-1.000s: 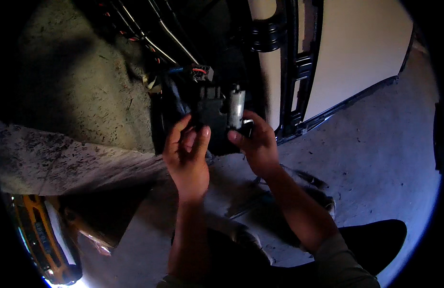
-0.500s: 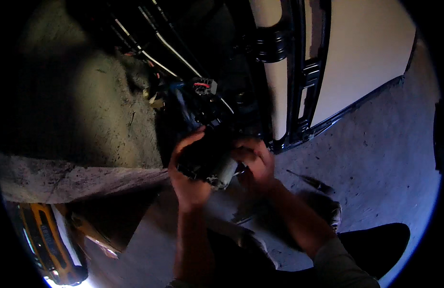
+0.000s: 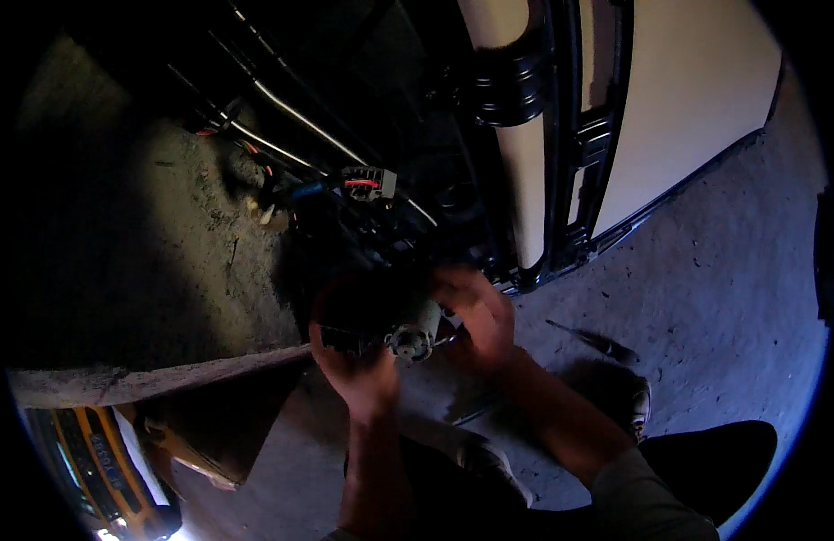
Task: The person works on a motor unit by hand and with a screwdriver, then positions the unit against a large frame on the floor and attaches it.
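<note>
Near: motor-like unit (image 3: 420,322) held up before the person's body, above the floor (image 3: 696,298), between both hands. Pale metal cylinder with a round, detailed end face (image 3: 410,344) turned toward the wearer; dark housing (image 3: 340,340) alongside it, outline mostly lost in shadow.

Left-hand grip (image 3: 367,388) closed around the housing side, thumb close to the cylinder's end. Right-hand grip (image 3: 483,320) closed on the opposite side, fingers bent over the top; exact fingertip contact too dark to tell.

Handling, my judgement: rigid throughout, dense for its size, weight likely biased to the cylinder. Bare metal probably smooth, slick if oily. Housing looks like hard plastic; thin edges or terminals would be the fragile part. Best hold: palm and fingers around the cylinder wall, other hand steadying the housing's broad sides, end face left free.

Lower: shoe (image 3: 493,469) on the floor. To the right, a slim dark-handled tool (image 3: 601,343) lies well apart from the hands.

Farther: grey connector (image 3: 369,183) with a red strip, beyond the unit, not touched. Beyond right, large cream panel (image 3: 687,117) edged in black.
</note>
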